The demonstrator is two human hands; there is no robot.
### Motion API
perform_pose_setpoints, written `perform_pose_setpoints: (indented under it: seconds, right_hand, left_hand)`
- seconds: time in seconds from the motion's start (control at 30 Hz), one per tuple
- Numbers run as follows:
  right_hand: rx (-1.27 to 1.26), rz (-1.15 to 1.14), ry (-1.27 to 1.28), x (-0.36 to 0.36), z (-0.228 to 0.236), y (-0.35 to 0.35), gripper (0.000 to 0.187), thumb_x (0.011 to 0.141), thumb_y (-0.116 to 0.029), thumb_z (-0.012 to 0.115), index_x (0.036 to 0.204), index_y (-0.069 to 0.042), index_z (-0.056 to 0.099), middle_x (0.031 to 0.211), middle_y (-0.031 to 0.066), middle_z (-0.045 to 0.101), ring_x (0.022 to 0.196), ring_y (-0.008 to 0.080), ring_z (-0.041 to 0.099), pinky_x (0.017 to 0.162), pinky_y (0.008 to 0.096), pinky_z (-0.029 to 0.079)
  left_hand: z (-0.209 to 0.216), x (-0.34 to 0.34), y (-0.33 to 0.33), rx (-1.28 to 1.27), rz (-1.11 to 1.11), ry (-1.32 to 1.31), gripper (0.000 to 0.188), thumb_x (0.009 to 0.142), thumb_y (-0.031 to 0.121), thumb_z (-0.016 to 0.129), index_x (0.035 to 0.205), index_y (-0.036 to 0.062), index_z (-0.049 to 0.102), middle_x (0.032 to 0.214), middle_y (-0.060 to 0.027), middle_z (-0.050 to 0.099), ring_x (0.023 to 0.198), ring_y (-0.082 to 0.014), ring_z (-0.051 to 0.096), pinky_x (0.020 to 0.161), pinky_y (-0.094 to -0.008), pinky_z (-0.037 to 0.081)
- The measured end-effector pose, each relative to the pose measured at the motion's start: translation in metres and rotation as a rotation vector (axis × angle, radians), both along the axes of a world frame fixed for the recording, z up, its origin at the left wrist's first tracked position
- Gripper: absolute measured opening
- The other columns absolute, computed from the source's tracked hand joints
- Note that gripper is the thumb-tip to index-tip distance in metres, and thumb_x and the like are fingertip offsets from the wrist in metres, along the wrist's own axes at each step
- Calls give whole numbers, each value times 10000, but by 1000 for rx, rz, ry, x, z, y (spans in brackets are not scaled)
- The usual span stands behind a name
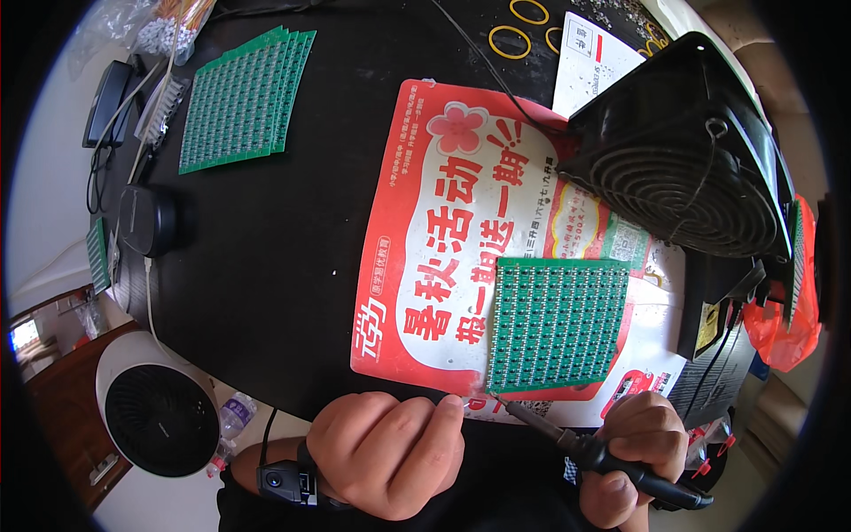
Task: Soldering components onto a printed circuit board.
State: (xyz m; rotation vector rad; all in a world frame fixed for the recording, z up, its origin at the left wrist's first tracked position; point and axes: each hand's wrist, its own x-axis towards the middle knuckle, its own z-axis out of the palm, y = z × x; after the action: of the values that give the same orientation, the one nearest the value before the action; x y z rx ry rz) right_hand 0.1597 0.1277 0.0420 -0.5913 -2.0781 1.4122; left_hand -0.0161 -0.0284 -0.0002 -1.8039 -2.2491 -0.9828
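Observation:
My right hand (640, 452) is closed around the dark handle of a soldering iron (542, 425). Its thin metal tip points up and left, at the near left corner of a green circuit board panel (558, 324). Rows of small dark parts fill this panel, which lies flat on a red and white printed sheet (383, 266). Just left of the tip, my left hand (390, 454) is closed, with thumb and forefinger pinched near that same corner. What the pinch holds is too small to make out. A small black device (288, 483) is strapped to my left wrist.
A black fan (674, 168) with a round grille stands at the right, beside the panel. Fanned-out green panels (235, 102) lie at the far left. Yellow rings (510, 43) are at the back. A cabled black round device (148, 220) sits by the left edge; a white fan (160, 421) stands below.

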Motion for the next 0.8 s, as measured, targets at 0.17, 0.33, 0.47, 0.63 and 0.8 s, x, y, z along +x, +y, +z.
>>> perform_pose_setpoints:
  seconds: [0.17,0.33,0.47,0.63,0.8]
  right_hand:
    - [11,-1,14,1,0,1,272,865,-226,646,882,26,544,722,136,542,556,226,519,549,365,443]
    - [59,-219,82,13,-17,-16,319,848,-355,640,833,-57,525,697,60,504,594,176,511,543,299,406]
    - [123,-282,120,13,-9,-14,311,856,-343,643,833,-60,518,706,63,502,597,177,504,539,300,401]
    - [432,-308,166,36,-6,6,283,830,-241,646,957,-25,515,761,95,520,608,204,531,532,333,477]
    - [571,-433,104,44,6,11,328,945,-326,533,1095,-42,463,735,105,488,619,218,505,569,355,438]
  left_hand:
    - [2,-2,3,6,-2,4,203,751,55,630,933,5,706,677,-12,579,524,-121,514,463,-240,413]
    - [1,-1,4,40,-3,5,204,743,37,621,926,4,704,674,-20,577,513,-138,508,464,-253,414]
    - [6,-4,2,44,9,21,165,728,8,625,877,-13,694,650,-45,574,498,-176,506,460,-273,423]
    - [9,-15,-6,9,50,37,140,713,-73,610,846,-52,648,692,-128,629,547,-267,586,501,-335,451]
    - [6,-14,-9,31,67,37,112,735,-77,611,842,-51,631,695,-140,624,561,-282,595,509,-350,465]
